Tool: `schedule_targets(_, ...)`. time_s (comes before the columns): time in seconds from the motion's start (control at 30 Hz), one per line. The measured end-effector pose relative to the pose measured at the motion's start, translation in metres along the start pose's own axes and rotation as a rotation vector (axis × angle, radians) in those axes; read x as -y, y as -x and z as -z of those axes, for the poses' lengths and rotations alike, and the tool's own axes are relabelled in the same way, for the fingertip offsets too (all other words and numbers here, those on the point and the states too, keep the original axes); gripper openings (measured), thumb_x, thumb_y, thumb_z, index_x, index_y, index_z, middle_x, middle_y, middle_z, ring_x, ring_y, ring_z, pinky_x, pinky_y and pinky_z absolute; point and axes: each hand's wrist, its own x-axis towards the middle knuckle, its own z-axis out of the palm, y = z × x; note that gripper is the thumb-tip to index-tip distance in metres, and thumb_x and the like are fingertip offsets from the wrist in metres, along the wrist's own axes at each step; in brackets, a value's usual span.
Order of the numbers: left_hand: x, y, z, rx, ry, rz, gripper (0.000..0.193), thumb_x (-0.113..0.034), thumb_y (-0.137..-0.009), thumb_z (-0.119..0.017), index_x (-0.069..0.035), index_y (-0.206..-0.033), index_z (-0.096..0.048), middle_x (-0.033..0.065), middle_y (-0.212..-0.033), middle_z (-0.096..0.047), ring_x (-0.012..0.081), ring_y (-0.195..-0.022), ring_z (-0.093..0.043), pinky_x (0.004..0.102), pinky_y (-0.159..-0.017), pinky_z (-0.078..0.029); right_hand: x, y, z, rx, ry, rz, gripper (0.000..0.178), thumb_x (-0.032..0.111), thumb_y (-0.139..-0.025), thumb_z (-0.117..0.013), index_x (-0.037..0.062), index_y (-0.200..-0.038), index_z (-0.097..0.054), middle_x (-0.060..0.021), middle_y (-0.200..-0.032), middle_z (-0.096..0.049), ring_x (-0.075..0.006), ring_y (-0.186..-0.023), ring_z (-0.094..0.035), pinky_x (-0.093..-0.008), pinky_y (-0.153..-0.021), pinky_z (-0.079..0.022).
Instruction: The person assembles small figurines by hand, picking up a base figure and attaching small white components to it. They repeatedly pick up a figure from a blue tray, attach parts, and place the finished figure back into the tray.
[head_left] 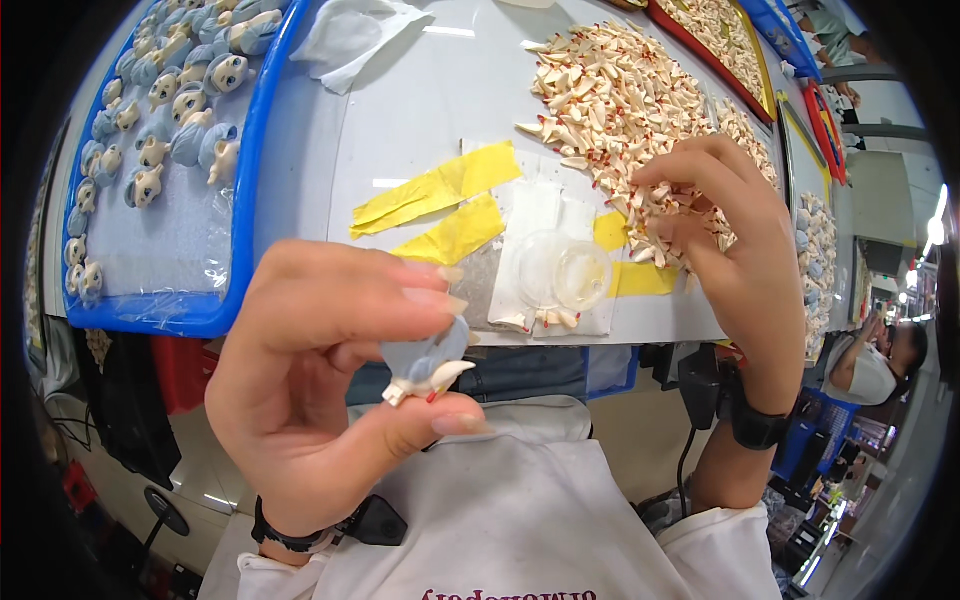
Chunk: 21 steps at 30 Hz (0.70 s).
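My left hand (320,370) is closed in a pinch on a small doll head (425,362) with blue-grey hair, held up off the table near my body. A pale, pointed side with a touch of red shows between thumb and fingers; the face is hidden. My right hand (735,215) reaches into a heap of small cream pieces with red tips (620,95). Its thumb and index finger are curved and apart at the heap's near edge, with no piece plainly gripped. Between the hands, a clear round dish (580,277) rests on folded white paper (535,210).
A blue-rimmed tray (245,190) of blue-haired doll heads stands at the left. Yellow tape strips (440,190) lie mid-table beside the paper. A crumpled clear plastic sheet (355,40) is at the back. More trays of small pieces (715,40) line the right; another person (875,360) sits beyond.
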Motion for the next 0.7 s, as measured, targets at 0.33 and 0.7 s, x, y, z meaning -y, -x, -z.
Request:
schedule_targets(0.33, 0.001, -0.001, 0.005, 0.013, -0.038, 0.045, 0.046, -0.022, -0.065, -0.076, -0.001, -0.097, -0.05, 0.0119, -0.095, -0.048, 0.0154, -0.07, -0.057, 0.0208, -0.057, -0.045, -0.008, -0.003, 0.002, -0.091, 0.085, 0.047, 0.008, -0.003, -0.068, -0.056, -0.0015, -0.075, -0.054, -0.0086, -0.072, -0.054, -0.02, -0.067, -0.054, -0.026, -0.061, -0.041)
schedule_targets(0.7, -0.001, 0.003, 0.004, -0.009, -0.006, 0.068, 0.044, -0.017, -0.065, -0.076, -0.001, -0.096, -0.051, 0.0127, -0.096, -0.049, 0.0157, -0.071, -0.057, 0.0213, -0.057, -0.045, -0.004, 0.017, 0.019, -0.405, -0.419, -0.172, 0.009, -0.003, -0.078, -0.05, -0.0026, -0.086, -0.055, -0.0057, -0.085, -0.058, -0.0109, -0.074, -0.055, -0.0213, -0.067, -0.042)
